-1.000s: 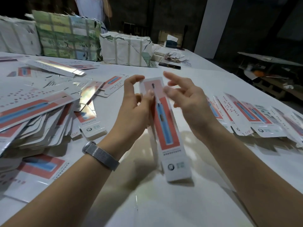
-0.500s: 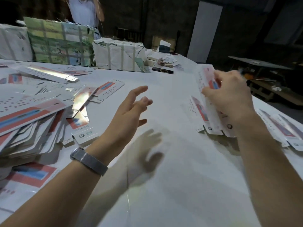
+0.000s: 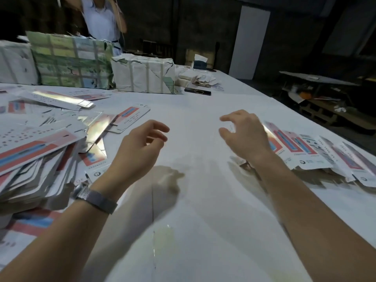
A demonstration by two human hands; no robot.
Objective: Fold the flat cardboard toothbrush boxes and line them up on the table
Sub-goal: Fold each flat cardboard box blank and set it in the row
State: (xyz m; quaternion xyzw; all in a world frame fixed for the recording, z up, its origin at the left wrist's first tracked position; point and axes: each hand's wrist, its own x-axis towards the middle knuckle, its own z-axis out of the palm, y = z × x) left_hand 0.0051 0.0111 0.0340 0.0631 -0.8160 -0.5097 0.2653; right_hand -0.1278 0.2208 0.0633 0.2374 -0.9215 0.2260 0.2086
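Both hands empty, above table (image 3: 203, 200), well apart. L hand (image 3: 140, 151): fingers loosely curled, beside flat box pile (image 3: 36, 151). R hand (image 3: 246, 137): fingers relaxed, at near end of folded box row (image 3: 309, 151) on table's right.

My left hand (image 3: 140, 147) and right hand (image 3: 244, 137) hover loosely curled, holding nothing, over the white table (image 3: 203, 210). Flat boxes (image 3: 36, 151) pile at nine o'clock; folded boxes (image 3: 309, 151) line up at three o'clock.
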